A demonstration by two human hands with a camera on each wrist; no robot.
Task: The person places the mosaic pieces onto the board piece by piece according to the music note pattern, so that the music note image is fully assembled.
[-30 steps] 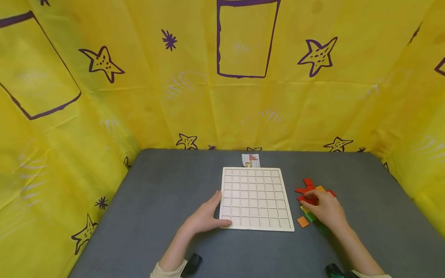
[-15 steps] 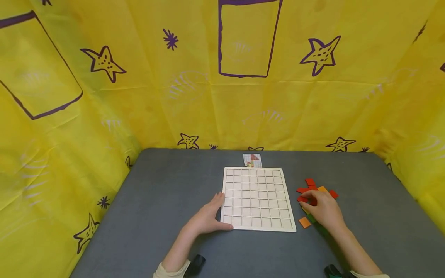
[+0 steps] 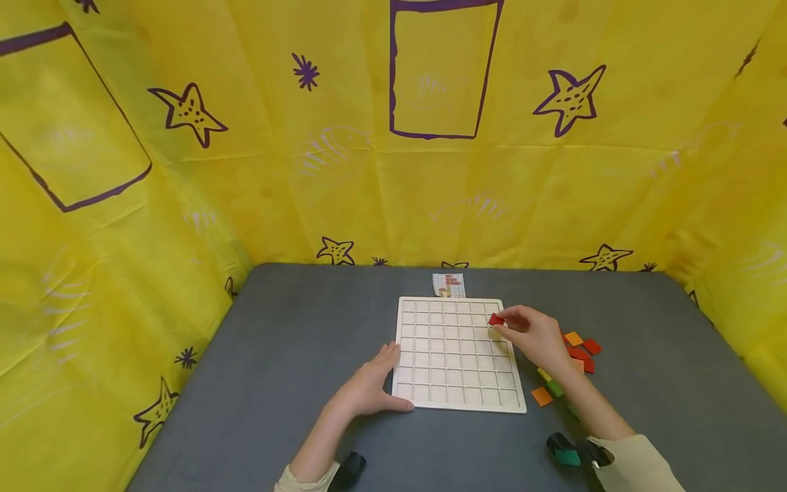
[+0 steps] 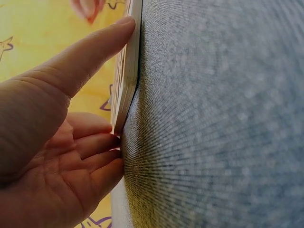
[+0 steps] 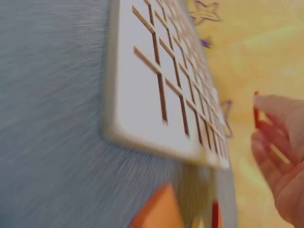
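Note:
A pale wooden board with a square grid of shallow cells lies on the dark grey table. My right hand pinches a red square tile between thumb and fingertips, over the board's upper right cells. In the right wrist view the red tile shows edge-on. At the board's lower left corner rests my left hand, its thumb on the near edge and its fingers against the left side. The left wrist view shows the left thumb touching the board's rim, fingers spread below.
Right of the board lies a loose pile of red, orange, yellow and green tiles, with an orange tile at its near end. A small printed card with a coloured grid picture sits behind the board. Yellow patterned cloth surrounds the table.
My right hand has lifted a red tile from the pile and moved left and away from me, over the board's upper right. The left hand stays at the board's corner.

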